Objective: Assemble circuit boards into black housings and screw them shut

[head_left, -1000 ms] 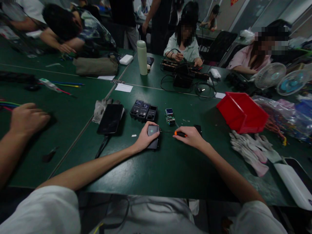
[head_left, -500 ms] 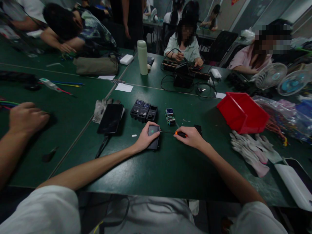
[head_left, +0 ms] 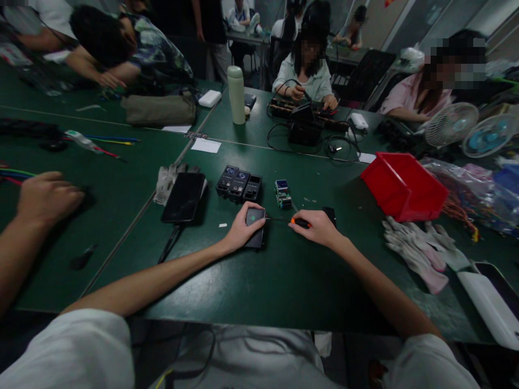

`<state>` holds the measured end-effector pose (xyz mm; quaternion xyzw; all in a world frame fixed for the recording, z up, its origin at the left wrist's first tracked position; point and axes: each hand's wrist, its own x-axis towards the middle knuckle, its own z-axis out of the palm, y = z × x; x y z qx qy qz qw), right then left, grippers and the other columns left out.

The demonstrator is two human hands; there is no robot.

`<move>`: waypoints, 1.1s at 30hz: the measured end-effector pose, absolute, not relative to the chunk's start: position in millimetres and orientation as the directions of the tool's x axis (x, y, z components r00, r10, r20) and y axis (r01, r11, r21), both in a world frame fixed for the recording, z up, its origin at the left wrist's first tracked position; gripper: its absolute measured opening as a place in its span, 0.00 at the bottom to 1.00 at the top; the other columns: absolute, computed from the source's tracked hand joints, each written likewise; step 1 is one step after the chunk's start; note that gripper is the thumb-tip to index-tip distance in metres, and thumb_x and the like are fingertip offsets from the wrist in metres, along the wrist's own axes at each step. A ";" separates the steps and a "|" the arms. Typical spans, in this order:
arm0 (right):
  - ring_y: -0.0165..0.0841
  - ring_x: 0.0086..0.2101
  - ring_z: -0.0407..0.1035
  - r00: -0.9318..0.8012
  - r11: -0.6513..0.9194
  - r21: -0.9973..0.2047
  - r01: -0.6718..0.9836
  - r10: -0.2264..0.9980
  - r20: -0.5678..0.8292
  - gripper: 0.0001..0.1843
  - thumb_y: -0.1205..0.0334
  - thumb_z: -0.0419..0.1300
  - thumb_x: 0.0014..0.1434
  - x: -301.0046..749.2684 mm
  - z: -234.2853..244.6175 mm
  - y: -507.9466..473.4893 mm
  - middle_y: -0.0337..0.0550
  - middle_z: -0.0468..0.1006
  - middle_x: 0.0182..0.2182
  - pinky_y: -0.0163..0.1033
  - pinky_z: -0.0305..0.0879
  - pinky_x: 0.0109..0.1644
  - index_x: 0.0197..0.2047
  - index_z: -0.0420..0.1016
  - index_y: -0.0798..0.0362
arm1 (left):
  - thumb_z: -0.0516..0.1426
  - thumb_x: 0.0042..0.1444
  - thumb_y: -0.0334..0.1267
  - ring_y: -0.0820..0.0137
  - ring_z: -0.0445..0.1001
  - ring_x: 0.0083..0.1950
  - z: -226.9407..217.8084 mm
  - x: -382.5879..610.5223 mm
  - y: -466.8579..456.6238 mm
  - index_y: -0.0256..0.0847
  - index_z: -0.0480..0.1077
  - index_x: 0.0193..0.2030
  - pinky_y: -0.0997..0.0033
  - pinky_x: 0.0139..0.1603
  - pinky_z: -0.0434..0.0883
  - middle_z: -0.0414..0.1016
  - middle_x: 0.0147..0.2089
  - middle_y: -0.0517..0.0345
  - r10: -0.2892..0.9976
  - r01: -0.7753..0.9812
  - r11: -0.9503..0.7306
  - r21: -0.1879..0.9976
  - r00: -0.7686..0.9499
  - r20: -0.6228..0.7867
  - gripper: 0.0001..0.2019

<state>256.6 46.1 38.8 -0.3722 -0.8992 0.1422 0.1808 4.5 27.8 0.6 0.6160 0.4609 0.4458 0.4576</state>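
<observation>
My left hand (head_left: 243,227) is wrapped round a dark rectangular device case (head_left: 255,237) on the green table. In my right hand (head_left: 318,228) is a screwdriver (head_left: 300,222) with an orange and black handle. Its thin shaft points left, and the tip meets the right side of the case near my left thumb. Just beyond lies a small circuit board with a display (head_left: 283,193). Several black modules (head_left: 239,183) sit together behind my left hand. A dark flat piece (head_left: 329,216) lies partly hidden behind my right hand.
To the left a phone (head_left: 183,198) with a cable rests by work gloves (head_left: 164,183). A red bin (head_left: 405,186), more gloves (head_left: 421,251) and a white power bank (head_left: 488,308) are at right. Another person's hand (head_left: 48,197) rests at far left; a bottle (head_left: 236,94) stands behind.
My hands, the case and the screwdriver hold almost the same place. In the background, a standing person has shifted a little to the left.
</observation>
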 end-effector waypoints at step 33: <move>0.34 0.32 0.73 -0.660 0.673 -0.385 0.632 0.727 0.189 0.14 0.53 0.55 0.63 255.7 33.2 45.6 0.46 0.79 0.34 0.37 0.66 0.37 0.42 0.73 0.55 | 0.58 0.54 0.44 0.68 0.72 0.44 -3.2 3.8 29.4 0.41 0.62 0.47 0.66 0.49 0.68 0.72 0.47 0.57 0.976 0.138 -0.140 0.981 0.185 0.114 0.16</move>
